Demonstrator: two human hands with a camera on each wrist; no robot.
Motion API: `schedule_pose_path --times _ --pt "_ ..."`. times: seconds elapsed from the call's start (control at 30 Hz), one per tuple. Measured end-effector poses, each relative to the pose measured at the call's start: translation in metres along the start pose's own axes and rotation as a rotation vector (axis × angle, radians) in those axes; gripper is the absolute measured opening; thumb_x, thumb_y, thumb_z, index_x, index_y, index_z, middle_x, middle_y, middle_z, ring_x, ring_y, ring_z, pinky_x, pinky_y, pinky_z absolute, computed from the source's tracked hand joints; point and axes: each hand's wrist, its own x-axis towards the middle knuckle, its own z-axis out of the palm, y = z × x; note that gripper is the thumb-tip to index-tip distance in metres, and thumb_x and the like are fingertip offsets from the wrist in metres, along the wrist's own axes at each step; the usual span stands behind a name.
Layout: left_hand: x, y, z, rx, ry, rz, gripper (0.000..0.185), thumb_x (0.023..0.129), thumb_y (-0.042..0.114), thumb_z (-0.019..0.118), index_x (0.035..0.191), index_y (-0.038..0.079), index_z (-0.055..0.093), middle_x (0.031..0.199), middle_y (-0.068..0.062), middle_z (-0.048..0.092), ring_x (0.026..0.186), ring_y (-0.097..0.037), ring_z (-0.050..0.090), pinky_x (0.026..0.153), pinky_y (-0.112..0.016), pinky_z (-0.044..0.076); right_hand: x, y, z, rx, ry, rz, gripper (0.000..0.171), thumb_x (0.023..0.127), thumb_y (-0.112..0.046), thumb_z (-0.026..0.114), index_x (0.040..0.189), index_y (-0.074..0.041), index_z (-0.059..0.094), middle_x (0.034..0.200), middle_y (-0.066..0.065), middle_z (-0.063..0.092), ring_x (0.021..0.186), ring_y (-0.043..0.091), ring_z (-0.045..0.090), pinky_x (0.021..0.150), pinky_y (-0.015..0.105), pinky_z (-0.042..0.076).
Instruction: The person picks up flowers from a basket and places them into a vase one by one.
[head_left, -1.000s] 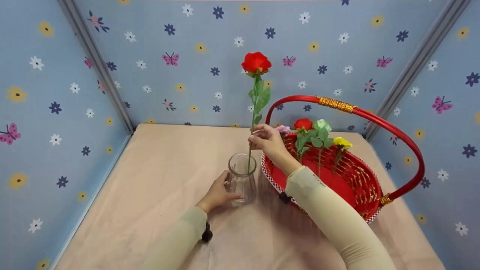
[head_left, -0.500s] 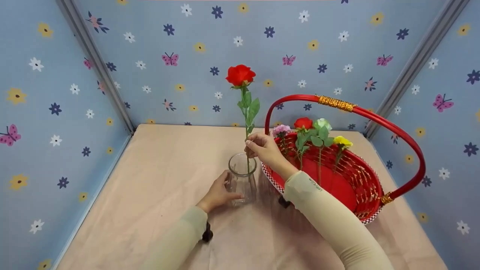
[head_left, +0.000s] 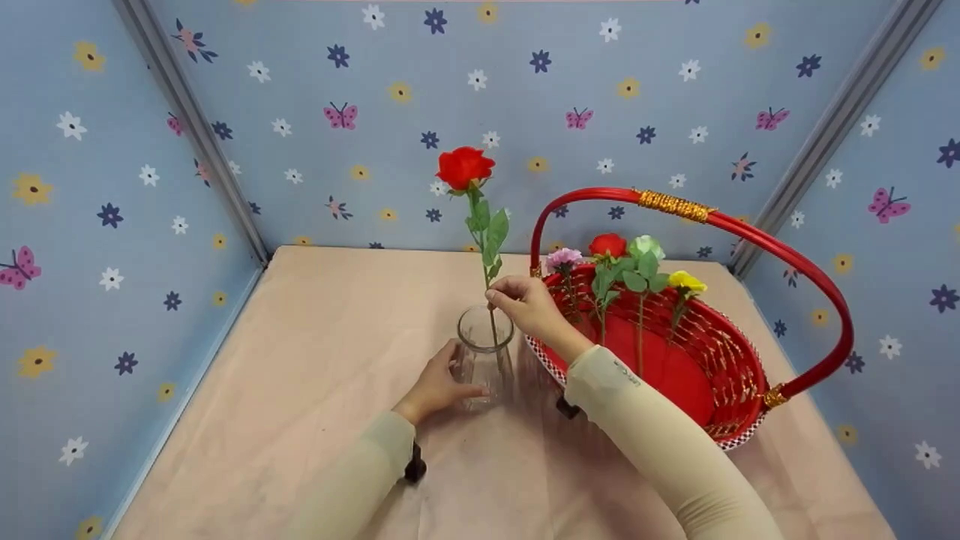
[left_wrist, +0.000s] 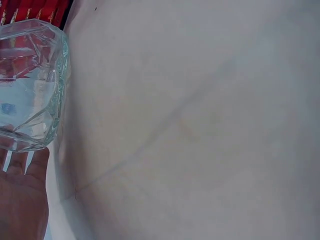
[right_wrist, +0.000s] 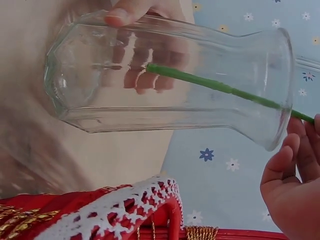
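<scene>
We see our left hand (head_left: 435,386) low on the beige worktop (head_left: 300,360), with the forearm in a cream sleeve coming from below. Its fingers are curled around the lower part of the clear glass vase with a flared mouth (head_left: 484,356); in the right wrist view the fingertips (right_wrist: 120,17) show through the glass. The vase stands upright on the worktop, just beside the red woven basket with a tall arched red handle (head_left: 720,352).

Our right hand (head_left: 525,304) is raised just above the mouth of the vase, the arm passing over the near rim of the basket. Its thumb and fingers pinch the thin green stem of the artificial red rose (head_left: 465,166). The long axis of the rose is almost vertical and leans a little to the left at the top: the red bloom points up, the two green leaves sit above the hand, and the lower end of the stem goes down through the mouth into the vase. In the right wrist view the stem (right_wrist: 220,86) ends inside the vase, above the bottom.

In the basket stand four smaller flowers: pink (head_left: 562,259), red (head_left: 607,245), pale green (head_left: 646,247) and yellow (head_left: 685,283).
</scene>
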Motion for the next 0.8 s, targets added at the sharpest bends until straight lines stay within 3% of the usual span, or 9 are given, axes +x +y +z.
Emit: schedule_pose_path --times 0.2,0.8 --pt "0.0 -0.001 0.0 0.005 0.0 -0.001 0.095 0.078 0.021 0.1 0.156 0.01 0.046 0.158 -0.016 0.057 0.151 -0.04 0.051 0.125 -0.061 0.043 -0.003 0.002 0.001 -0.041 -0.015 0.033 0.016 0.107 -0.011 0.068 0.108 0.0 0.081 0.101 0.016 0.078 0.084 0.013 0.061 0.078 0.025 0.054" --pt "0.001 -0.001 0.0 -0.004 -0.005 0.036 0.095 0.078 0.018 0.1 0.155 0.004 0.046 0.157 -0.015 0.057 0.152 -0.038 0.05 0.126 -0.062 0.041 -0.007 0.015 0.009 -0.122 -0.037 0.017 0.012 0.101 -0.008 0.075 0.105 0.001 0.083 0.09 0.006 0.067 0.08 0.013 0.052 0.07 0.024 0.046"
